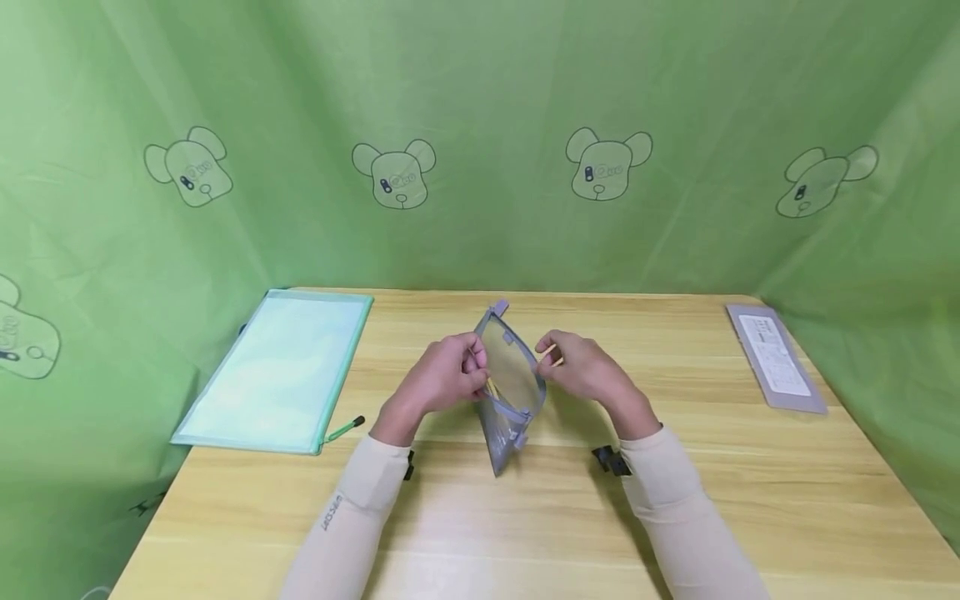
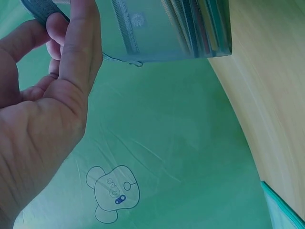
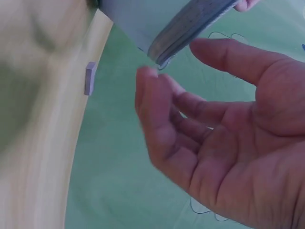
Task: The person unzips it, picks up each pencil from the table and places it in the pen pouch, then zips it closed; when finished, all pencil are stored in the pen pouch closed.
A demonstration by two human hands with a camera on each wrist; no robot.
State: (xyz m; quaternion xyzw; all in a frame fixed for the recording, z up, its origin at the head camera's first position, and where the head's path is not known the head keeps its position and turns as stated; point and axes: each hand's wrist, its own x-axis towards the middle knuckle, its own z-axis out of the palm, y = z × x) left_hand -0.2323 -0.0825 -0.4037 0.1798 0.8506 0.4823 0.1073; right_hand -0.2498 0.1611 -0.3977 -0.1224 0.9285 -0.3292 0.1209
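A translucent grey zip pouch (image 1: pixel 498 437) stands with its mouth spread apart at the middle of the table. My left hand (image 1: pixel 453 371) pinches the left side of its rim between thumb and fingers. Through the pouch wall in the left wrist view, several slender sticks (image 2: pixel 190 26) like pens or pencils show inside. My right hand (image 1: pixel 581 364) is by the right side of the rim. In the right wrist view, its thumb and bent fingers stand apart beside a corner of the pouch (image 3: pixel 138 21), with nothing seen between them.
To the left lies a mesh document bag (image 1: pixel 277 375) with teal edging and a green zip pull (image 1: pixel 345 429). A flat purple-grey piece with a white label (image 1: pixel 776 354) lies far right. Just beyond the pouch is a small purple block (image 1: pixel 501 307). Green curtain (image 1: pixel 495 233) surrounds the table.
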